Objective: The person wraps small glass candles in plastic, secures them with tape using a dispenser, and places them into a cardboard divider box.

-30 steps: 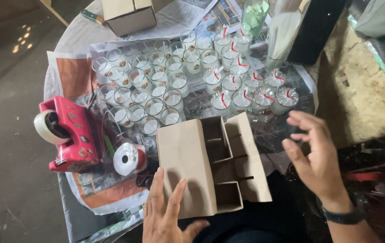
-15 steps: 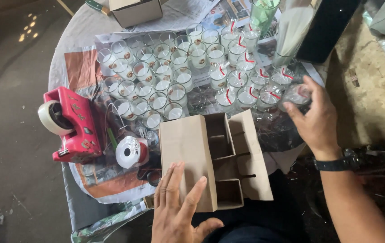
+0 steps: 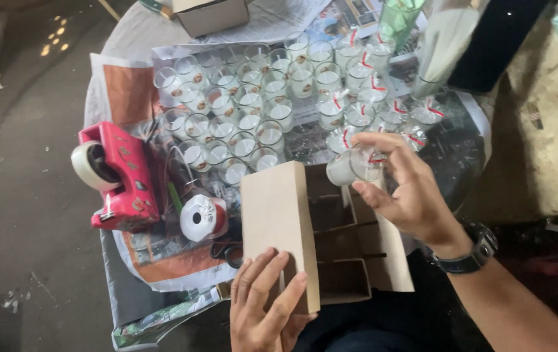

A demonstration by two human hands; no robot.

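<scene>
the right hand is closed round a small glass candle jar, tipped on its side, with fingers curled over the top and thumb beneath; the jar hangs just above the far end of the open cardboard box, which is split by card dividers into cells; the left hand lies flat and open, holding nothing, with its fingers pressed on the box's raised flap at the near end; the box juts over the edge of the surface. to do this well, i would turn the jar upright before lowering it, aim at one cell only, and ease it down between the dividers without bending them; the left hand should keep the flap pinned so the box cannot tip; the other jars stand packed close behind, and a red tape dispenser and a roll of tape sit to the left, well clear of the hand's path.
</scene>
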